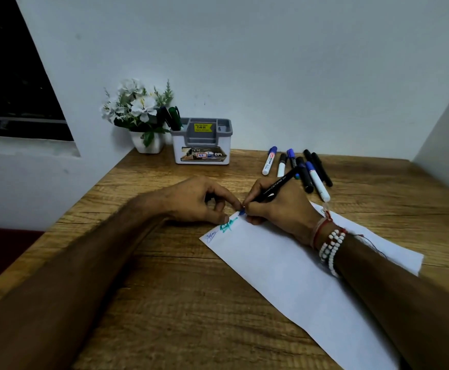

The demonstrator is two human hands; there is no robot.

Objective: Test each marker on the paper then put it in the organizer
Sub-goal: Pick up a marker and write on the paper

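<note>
One marker [278, 185] gripped in right hand [279, 209], tip on paper [284, 268], barrel slanting far-right — organizer [178, 148] ahead-left, nearer left hand [194, 200], curled, grip indeterminate

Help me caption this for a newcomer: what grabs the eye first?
The right hand grips a black pen, its tip at the far corner of the white paper, beside a teal scribble; the left hand rests alongside. Behind, loose markers lie at the right, and a grey-and-white organizer stands by the wall.
</note>
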